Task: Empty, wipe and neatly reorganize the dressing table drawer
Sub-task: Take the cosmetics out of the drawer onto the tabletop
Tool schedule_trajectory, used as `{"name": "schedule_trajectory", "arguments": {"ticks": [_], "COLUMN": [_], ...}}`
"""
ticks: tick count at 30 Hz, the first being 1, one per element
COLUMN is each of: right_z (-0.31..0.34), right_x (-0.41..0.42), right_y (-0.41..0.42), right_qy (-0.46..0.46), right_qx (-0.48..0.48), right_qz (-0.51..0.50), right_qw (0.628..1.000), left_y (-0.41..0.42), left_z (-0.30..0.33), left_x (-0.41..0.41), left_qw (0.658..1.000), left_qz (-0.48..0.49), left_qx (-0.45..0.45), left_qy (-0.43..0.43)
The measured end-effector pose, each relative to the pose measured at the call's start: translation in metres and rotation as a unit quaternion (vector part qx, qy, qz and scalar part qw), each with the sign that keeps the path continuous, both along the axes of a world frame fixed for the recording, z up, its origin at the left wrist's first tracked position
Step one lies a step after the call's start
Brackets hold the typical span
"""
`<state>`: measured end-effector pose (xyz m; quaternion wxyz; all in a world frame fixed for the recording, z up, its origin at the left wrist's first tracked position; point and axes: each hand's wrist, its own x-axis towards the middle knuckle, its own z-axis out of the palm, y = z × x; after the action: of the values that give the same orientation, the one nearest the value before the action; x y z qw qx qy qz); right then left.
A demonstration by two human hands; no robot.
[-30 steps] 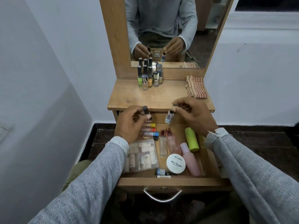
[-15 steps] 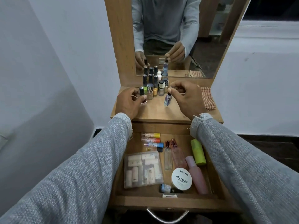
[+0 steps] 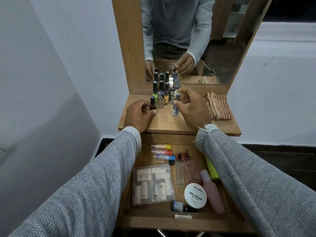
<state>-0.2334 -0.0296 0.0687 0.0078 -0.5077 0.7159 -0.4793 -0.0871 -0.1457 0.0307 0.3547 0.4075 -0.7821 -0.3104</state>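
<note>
The wooden drawer (image 3: pixel 171 220) stands pulled open below the dressing table top (image 3: pixel 171 124). On the top, my left hand (image 3: pixel 138 115) grips a small dark-capped bottle (image 3: pixel 152 104) standing at the left of a cluster of nail polish bottles (image 3: pixel 165 95). My right hand (image 3: pixel 193 106) pinches a small clear blue-tinted bottle (image 3: pixel 175 109) upright on the top, just right of the cluster. Inside the drawer lie a clear pouch of sticks (image 3: pixel 153 184), three capped tubes (image 3: pixel 162 152), two glass spray bottles (image 3: pixel 183 168), a pink bottle (image 3: pixel 212 194), a green tube (image 3: pixel 212 170), a white nail polish remover tub (image 3: pixel 195 195) and a small dark vial (image 3: pixel 181 206).
A folded checked cloth (image 3: pixel 218 106) lies on the right of the table top. The mirror (image 3: pixel 193 36) rises behind the bottles and reflects me. White walls stand close on the left and right, and dark floor (image 3: pixel 273 159) shows beside the drawer.
Both hands rose from the drawer to the table top, each carrying a small bottle. The bottles now stand on the top beside the cluster, still held.
</note>
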Motion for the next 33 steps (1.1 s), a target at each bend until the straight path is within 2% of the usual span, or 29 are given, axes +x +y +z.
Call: {"name": "schedule_trajectory", "arguments": {"ticks": [11,23,33], "right_z": [-0.032,-0.033,-0.032], "right_x": [-0.002,-0.002,0.001], "right_y": [-0.002,-0.031,-0.031], "right_qy": [-0.068,-0.032,-0.021], "right_qx": [0.046,0.111,0.128], "right_qz": [-0.034,-0.114,-0.140], "right_qw": [0.996,0.987,0.982], "left_y": [-0.006,-0.013,-0.007], "left_z": [0.001,0.005,0.007], "left_x": [-0.002,-0.013,-0.009], "left_qw": [0.998,0.996,0.996], "left_qz": [0.011,0.013,0.018], "left_qx": [-0.012,-0.034,-0.038], "left_qy": [-0.055,-0.080,-0.082]}}
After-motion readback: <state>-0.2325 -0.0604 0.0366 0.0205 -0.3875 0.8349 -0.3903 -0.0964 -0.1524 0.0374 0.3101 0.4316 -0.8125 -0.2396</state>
